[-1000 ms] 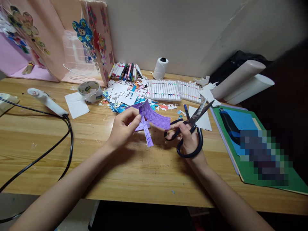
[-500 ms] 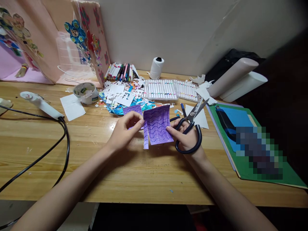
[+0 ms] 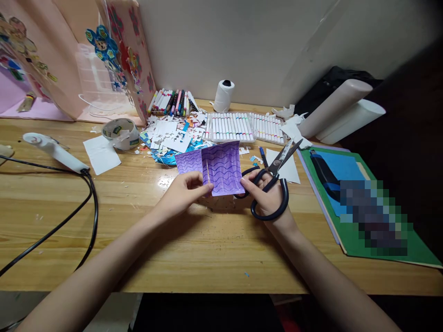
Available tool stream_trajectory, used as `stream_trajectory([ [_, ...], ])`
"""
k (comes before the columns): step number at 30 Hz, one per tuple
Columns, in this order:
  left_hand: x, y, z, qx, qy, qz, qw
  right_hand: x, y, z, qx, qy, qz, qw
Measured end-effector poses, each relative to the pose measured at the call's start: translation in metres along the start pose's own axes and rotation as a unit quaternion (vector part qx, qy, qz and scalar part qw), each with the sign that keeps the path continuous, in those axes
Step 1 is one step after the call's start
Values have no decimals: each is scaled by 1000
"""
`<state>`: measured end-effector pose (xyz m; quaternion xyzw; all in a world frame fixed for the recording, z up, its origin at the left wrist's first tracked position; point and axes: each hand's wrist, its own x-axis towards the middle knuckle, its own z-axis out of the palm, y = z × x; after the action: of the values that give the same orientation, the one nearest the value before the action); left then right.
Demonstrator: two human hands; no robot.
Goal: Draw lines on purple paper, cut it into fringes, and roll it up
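Observation:
A purple paper (image 3: 224, 168) with dark wavy lines is held up between my two hands. A narrow slit runs up near its left edge, leaving a thin strip attached at the top. My left hand (image 3: 187, 189) pinches the paper's lower left edge between thumb and fingers. My right hand (image 3: 265, 193) pinches its lower right edge with the thumb and also carries black-handled scissors (image 3: 275, 173), their blades parted and pointing up and away. Behind my left hand, another purple wavy-lined paper (image 3: 189, 162) lies on the table, partly covered.
Paper scraps (image 3: 169, 138), marker sets (image 3: 231, 127), a white thread spool (image 3: 224, 96) and a tape roll (image 3: 121, 133) stand at the back. A white glue gun (image 3: 55, 152) with a black cable lies left. Green folders (image 3: 374, 244) lie right.
My left hand has moved down along the paper's left edge to its lower corner. The paper has risen slightly, and the loose strip now sits closer beside the larger part.

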<state>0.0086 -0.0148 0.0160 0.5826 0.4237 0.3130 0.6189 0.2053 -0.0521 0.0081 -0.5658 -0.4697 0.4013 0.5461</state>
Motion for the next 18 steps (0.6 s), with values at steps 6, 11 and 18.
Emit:
stream_trajectory([
  [6, 2, 1, -5, 5, 29, 31, 999, -2, -1, 1, 1, -13, -1, 1000],
  [11, 1, 3, -2, 24, 22, 20, 999, -2, -2, 1, -18, -21, -16, 999],
  [18, 1, 1, -3, 38, 31, 20, 999, -8, -3, 1, -59, -41, -19, 997],
])
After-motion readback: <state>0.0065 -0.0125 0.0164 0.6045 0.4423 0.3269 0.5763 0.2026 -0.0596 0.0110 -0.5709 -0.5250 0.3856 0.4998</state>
